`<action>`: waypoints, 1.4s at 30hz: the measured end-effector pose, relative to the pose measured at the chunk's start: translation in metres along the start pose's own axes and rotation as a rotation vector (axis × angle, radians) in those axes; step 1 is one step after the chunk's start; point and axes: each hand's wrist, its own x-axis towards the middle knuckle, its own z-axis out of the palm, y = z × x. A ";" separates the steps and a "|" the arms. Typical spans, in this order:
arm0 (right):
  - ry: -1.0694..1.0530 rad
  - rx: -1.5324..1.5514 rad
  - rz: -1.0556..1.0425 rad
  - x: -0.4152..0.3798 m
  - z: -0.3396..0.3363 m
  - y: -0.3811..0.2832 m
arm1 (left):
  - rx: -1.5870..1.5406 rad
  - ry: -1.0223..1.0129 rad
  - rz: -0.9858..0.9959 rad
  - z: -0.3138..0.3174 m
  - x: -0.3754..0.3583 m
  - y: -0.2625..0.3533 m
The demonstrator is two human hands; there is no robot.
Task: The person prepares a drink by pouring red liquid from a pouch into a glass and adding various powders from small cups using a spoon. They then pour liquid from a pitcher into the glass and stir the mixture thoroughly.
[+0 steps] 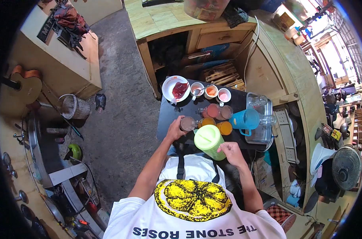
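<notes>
My left hand (pixel 174 130) is closed around a glass mug (pixel 187 124) of brownish drink at the near left of the dark table (pixel 169 113). My right hand (pixel 232 153) grips the side of a lidded light green pitcher (pixel 209 140), whose handle is hidden by my fingers. The pitcher leans over the table's near edge, its top close to the mug. Just beyond it stand glasses of orange drink (pixel 224 128), red drink (pixel 212 110) and brownish drink (pixel 225 112). A blue pitcher (pixel 245 119) is to their right.
Along the far edge sit a white bowl (pixel 171 85) with a red packet and white cups (pixel 224 95) with coloured contents. A clear plastic tray (pixel 258 137) holding glassware is at the right. Wooden cabinets (pixel 264 71) rise behind; a fan (pixel 347 168) stands far right.
</notes>
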 end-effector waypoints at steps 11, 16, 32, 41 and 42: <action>-0.001 0.019 0.005 -0.001 0.000 0.005 | -0.019 -0.011 -0.030 -0.002 -0.001 0.010; 0.028 0.072 -0.007 -0.003 0.002 0.004 | -0.003 -0.007 -0.045 -0.001 -0.001 0.008; 0.202 0.475 -0.152 -0.026 -0.006 -0.002 | -0.058 -0.019 -0.004 0.004 0.000 -0.010; 0.393 0.682 -0.307 -0.048 -0.064 -0.082 | -0.078 -0.045 0.043 0.006 0.003 -0.018; 0.408 0.738 -0.354 -0.047 -0.076 -0.081 | -0.074 -0.050 0.032 0.006 0.003 -0.020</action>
